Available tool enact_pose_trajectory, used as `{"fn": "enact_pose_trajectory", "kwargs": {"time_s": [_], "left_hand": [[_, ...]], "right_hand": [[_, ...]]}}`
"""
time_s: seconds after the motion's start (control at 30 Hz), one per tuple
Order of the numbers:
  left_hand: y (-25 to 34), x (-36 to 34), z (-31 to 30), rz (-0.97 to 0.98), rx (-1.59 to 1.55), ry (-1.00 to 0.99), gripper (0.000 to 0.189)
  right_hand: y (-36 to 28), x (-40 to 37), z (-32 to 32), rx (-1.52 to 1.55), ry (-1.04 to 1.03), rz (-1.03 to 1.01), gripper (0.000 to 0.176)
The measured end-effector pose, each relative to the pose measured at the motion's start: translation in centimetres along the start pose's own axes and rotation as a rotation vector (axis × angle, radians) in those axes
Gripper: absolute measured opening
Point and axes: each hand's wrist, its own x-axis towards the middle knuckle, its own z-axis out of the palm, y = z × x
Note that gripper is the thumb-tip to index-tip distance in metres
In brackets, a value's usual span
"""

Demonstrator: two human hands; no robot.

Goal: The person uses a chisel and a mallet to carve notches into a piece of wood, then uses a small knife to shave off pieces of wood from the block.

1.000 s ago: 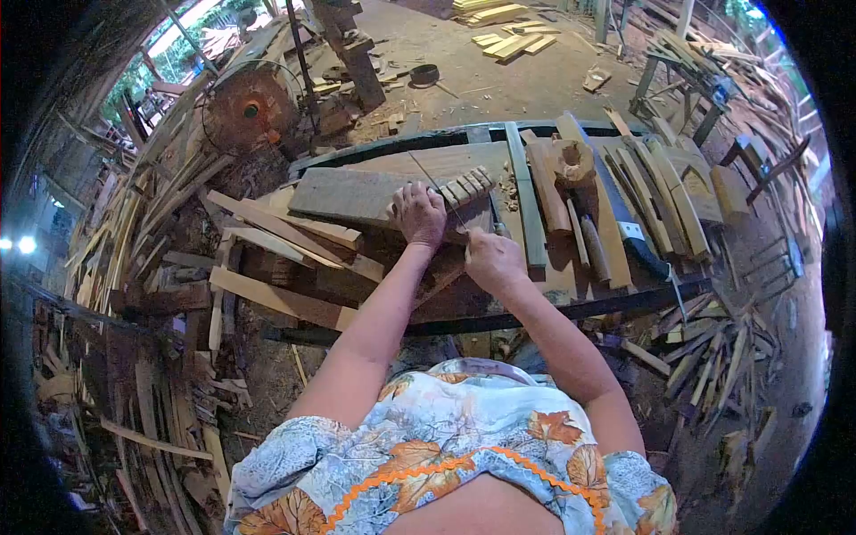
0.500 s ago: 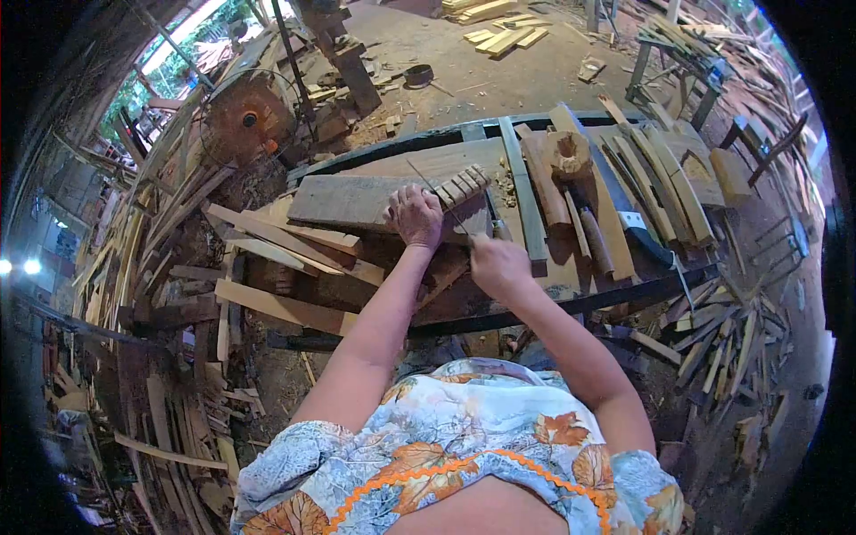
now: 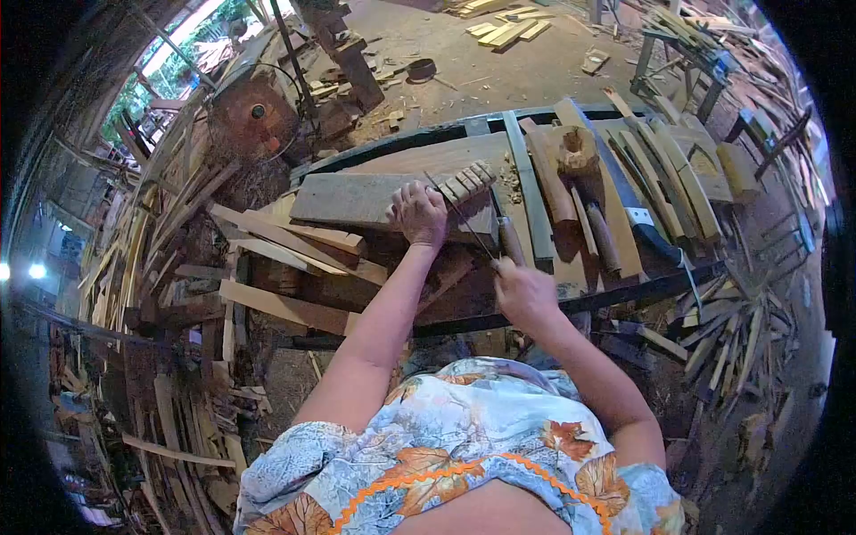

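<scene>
A notched wooden block (image 3: 467, 182), with several grooves across it, lies at the right end of a thick weathered plank (image 3: 343, 198). My left hand (image 3: 419, 216) is closed over the block's near-left end and presses it against the plank. In my right hand (image 3: 526, 294), fingers wrapped round its end, is a thin dark file (image 3: 470, 226). The file slants across the block beside my left fingers, its tip pointing up and left. My right fist hides the file's handle. Just right of the file lies a wooden-handled chisel-like tool (image 3: 507, 239).
A handsaw (image 3: 637, 216) with a dark handle, a hollowed wooden mallet head (image 3: 576, 150) and several wood strips (image 3: 679, 178) lie on the bench's right side. Boards (image 3: 285, 308) stick out at left. Scrap wood (image 3: 731, 343) is heaped at right.
My right hand has drawn back toward me and slightly right, pulling the file along the block. My left hand stays on the block. The view has shifted slightly.
</scene>
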Motion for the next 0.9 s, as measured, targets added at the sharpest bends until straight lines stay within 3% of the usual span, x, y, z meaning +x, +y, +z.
{"fn": "enact_pose_trajectory", "kwargs": {"time_s": [0.17, 0.27, 0.4, 0.5, 0.6, 0.77, 0.9], "left_hand": [[-0.2, -0.1, 0.3, 0.03, 0.021, 0.08, 0.015], [0.1, -0.1, 0.3, 0.004, 0.018, 0.064, 0.015], [0.1, -0.1, 0.2, -0.027, 0.043, 0.021, 0.015], [0.2, 0.0, 0.0, -0.021, 0.022, -0.007, 0.016], [0.2, 0.0, -0.1, -0.029, 0.002, -0.008, 0.017], [0.1, 0.2, -0.1, -0.021, 0.007, 0.008, 0.017], [0.3, -0.1, 0.0, -0.033, 0.015, 0.028, 0.016]], "right_hand": [[-1.3, 7.5, 3.2, -0.057, 0.031, -0.016, 0.014], [0.0, 5.6, 2.8, -0.015, 0.011, -0.034, 0.018], [0.7, -2.4, 0.3, -0.038, -0.068, 0.03, 0.017], [1.1, -3.0, -0.3, -0.075, -0.133, 0.097, 0.02], [-0.3, 1.7, 0.3, -0.034, -0.018, -0.038, 0.016], [-0.6, 7.6, 3.7, -0.077, 0.037, -0.041, 0.015], [0.1, 2.8, 1.9, -0.061, -0.022, -0.005, 0.014]]}}
